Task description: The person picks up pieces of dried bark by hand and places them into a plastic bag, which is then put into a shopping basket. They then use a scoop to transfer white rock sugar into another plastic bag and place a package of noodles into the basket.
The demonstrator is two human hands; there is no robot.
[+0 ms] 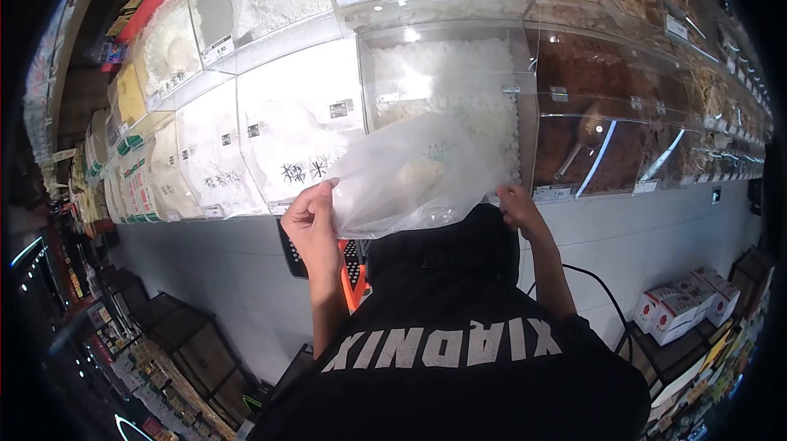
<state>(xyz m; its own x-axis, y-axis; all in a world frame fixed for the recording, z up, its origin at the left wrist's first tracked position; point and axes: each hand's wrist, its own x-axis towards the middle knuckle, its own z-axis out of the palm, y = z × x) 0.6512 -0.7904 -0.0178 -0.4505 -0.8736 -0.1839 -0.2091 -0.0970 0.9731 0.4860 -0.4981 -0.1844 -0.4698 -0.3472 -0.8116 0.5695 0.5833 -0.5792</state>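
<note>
A translucent plastic bag (369, 195) stretches between my two hands, in front of my chest. My left hand (311, 215) pinches its left edge between thumb and fingers. On the other side, my right hand (518, 210) has its fingers closed at the bag's right edge. Faint green print and a pale patch show on the bag's middle. Behind it, partly covered, is a clear bin of white lumps (443, 64). To the left of that stands a bin of white powder (299, 121) with handwritten characters on its front.
A bin of brown powder (598, 72) with a scoop (578, 150) lies to the right. More clear bins rise behind. Below my left hand is a black and orange basket (352, 273). White boxes (680, 306) sit on a low shelf at the lower right.
</note>
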